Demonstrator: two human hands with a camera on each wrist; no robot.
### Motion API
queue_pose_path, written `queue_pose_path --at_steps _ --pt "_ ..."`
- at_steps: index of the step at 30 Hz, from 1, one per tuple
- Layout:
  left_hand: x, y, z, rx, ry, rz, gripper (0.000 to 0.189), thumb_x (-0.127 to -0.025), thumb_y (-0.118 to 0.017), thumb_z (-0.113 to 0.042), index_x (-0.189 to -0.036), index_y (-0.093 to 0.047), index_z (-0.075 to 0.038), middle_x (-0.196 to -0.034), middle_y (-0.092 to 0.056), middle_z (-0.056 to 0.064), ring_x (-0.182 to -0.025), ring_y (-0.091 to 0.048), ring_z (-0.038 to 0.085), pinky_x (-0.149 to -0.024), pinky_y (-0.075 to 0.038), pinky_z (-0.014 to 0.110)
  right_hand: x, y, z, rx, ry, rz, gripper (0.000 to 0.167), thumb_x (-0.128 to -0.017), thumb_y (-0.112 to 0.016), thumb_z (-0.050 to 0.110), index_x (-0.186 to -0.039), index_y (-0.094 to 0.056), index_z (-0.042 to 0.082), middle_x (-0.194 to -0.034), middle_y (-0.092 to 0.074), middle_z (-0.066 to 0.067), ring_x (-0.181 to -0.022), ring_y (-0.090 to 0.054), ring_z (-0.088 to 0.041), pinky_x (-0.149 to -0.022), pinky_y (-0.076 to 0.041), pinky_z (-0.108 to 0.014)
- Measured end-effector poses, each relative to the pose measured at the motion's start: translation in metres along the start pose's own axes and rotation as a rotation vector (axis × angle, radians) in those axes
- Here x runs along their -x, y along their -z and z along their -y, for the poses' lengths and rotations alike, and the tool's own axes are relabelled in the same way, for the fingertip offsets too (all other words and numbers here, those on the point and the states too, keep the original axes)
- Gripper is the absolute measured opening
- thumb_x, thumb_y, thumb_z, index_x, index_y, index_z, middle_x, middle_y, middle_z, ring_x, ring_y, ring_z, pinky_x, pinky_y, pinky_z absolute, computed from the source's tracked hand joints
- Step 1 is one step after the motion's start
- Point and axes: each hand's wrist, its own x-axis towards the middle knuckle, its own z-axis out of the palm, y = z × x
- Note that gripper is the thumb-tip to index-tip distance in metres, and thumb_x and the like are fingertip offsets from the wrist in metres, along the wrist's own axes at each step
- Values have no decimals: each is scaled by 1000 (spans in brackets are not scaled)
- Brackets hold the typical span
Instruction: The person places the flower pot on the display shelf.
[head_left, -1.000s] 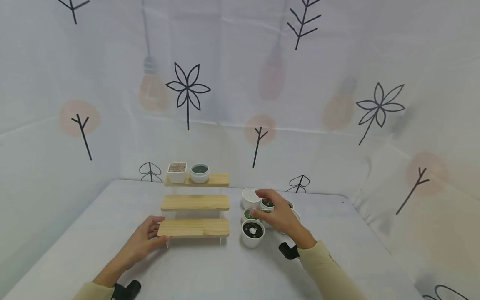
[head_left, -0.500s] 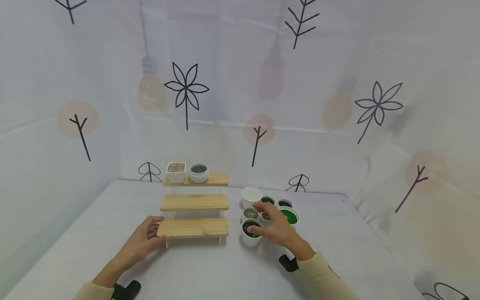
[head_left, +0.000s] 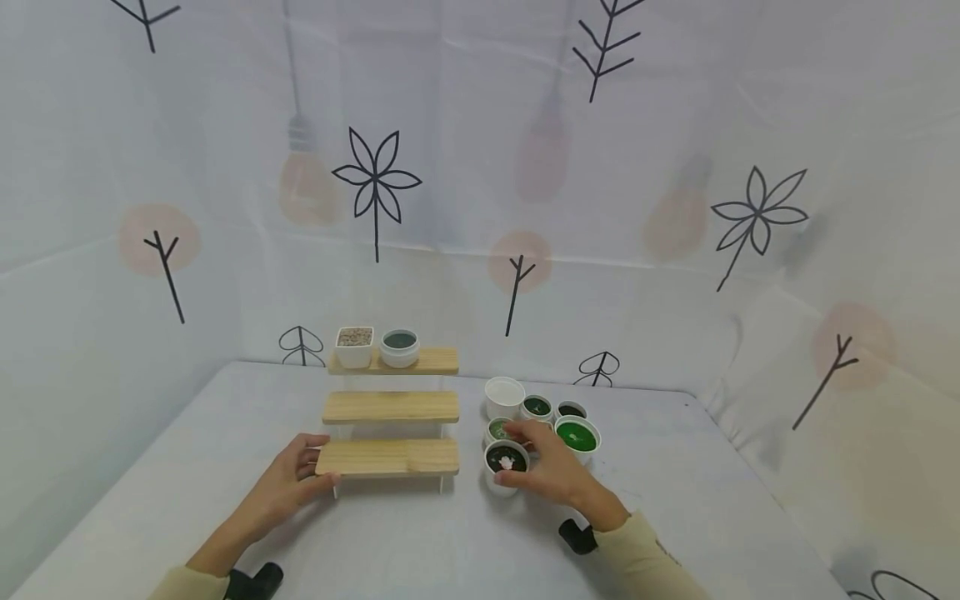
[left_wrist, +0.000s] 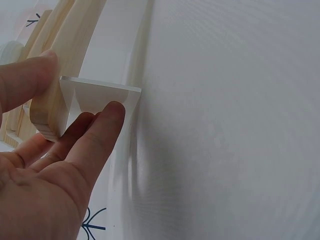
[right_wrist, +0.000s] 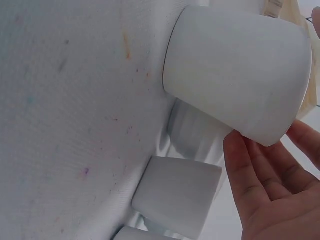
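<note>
A pale cloth backdrop, printed with dark line-drawn flowers and twigs, encloses a white-covered table; the three-tier wooden rack standing there is taken as reference. Left of the rack, a pale yellow sleeve and a black wrist device lead to the left hand, which grips the left end of the rack's lowest board, thumb and fingers parted enough to straddle the wood. One fingertip lies at the white support beneath; contact there cannot be confirmed. On the rack's top board, a square pot of tan granules stands at the left, a round pot, dark-filled, just beside it. Right of the rack, white pots are grouped upright on the table: a pale-lined pot at the rear, a small green-filled pot before it, and the front pot, dark inside with a pale centre, level with the lowest board. Farther right of the rack are a dark-green-filled pot, a dark-filled pot and a bright-green-filled pot. The right hand, moderately spread, curves round the front pot, fingertips against its wall; thumb pressure cannot be told.
</note>
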Motion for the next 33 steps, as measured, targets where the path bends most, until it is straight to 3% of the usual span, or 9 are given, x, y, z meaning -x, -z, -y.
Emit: queue_pose_path --at_steps 20,33 --pt "2 0 -1 2 2 -7 71 -83 -75 -22 -136 -36 4 -127 -54 25 -115 -57 35 -88 -53 34 2 -2 -4 62 -37 34 75 -64 -84 46 -123 -57 10 -118 -57 -2 -100 -57 -15 -87 -51 -37" --pt "0 0 1 7 -5 -3 70 -82 -76 -22 -135 -36 3 -127 -54 25 -115 -57 34 -89 -53 34 2 -2 -4 99 -8 25 74 -64 -84 46 -122 -58 10 -118 -58 -1 -99 -55 -13 -86 -50 -36"
